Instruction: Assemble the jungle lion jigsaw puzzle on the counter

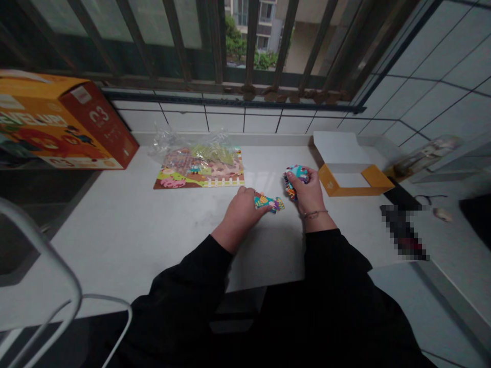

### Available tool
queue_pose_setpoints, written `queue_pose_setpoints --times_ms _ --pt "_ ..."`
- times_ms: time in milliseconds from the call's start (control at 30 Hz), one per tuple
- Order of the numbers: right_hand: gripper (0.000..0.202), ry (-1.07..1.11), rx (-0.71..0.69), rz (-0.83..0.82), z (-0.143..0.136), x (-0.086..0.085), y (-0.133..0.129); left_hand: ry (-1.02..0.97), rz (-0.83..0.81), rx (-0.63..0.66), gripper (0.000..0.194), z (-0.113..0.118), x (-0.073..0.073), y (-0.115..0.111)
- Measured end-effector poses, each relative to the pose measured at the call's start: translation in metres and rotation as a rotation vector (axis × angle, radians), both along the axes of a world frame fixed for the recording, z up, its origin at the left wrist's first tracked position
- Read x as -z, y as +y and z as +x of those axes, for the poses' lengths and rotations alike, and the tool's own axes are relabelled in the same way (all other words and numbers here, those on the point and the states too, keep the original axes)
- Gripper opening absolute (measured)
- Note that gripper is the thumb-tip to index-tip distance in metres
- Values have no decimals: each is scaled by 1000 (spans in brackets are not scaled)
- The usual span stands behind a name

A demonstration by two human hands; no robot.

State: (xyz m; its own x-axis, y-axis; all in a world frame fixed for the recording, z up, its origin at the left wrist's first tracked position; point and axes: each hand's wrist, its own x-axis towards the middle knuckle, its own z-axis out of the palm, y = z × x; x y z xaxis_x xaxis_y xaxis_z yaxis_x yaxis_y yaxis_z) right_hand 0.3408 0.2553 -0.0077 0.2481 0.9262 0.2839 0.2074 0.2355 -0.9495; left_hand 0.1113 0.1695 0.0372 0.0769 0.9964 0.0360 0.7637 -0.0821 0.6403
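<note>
Colourful jigsaw puzzle pieces (265, 201) in teal, yellow and purple are pinched in my left hand (242, 210), just above the white counter. My right hand (309, 191) grips a thicker stack of puzzle pieces (297, 174), its thumb lying across the top. A small space separates the two hands. Beyond my left hand lies a flat illustrated board (184, 180) with a farm-like scene and a white fence. Crumpled clear plastic wrap (192, 145) covers much of its upper part. Right of my right hand stands an open orange box (345, 190) with its white lid raised.
A large orange and red carton (102, 122) stands at the back left, beside a dark sink area (26, 225). White curved tubing (57, 266) rises at the front left. A glass bottle (425, 156) lies at the right. A barred window (249, 46) is behind the counter (184, 230).
</note>
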Motion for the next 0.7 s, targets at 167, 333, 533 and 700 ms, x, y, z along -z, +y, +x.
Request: queue_pose_setpoints --times_ms 167,333,533,700 --pt "72 46 13 -40 -9 -5 -4 182 4 220 58 -1 2 2" --pt "73 71 0 -60 -11 -7 -5 179 -4 272 45 -1 5 6" --pt "74 67 -20 -89 -10 -4 -5 145 -44 282 50 -11 7 6" --pt "74 34 -27 -85 -10 -4 -6 110 -125 245 48 -28 -3 3"
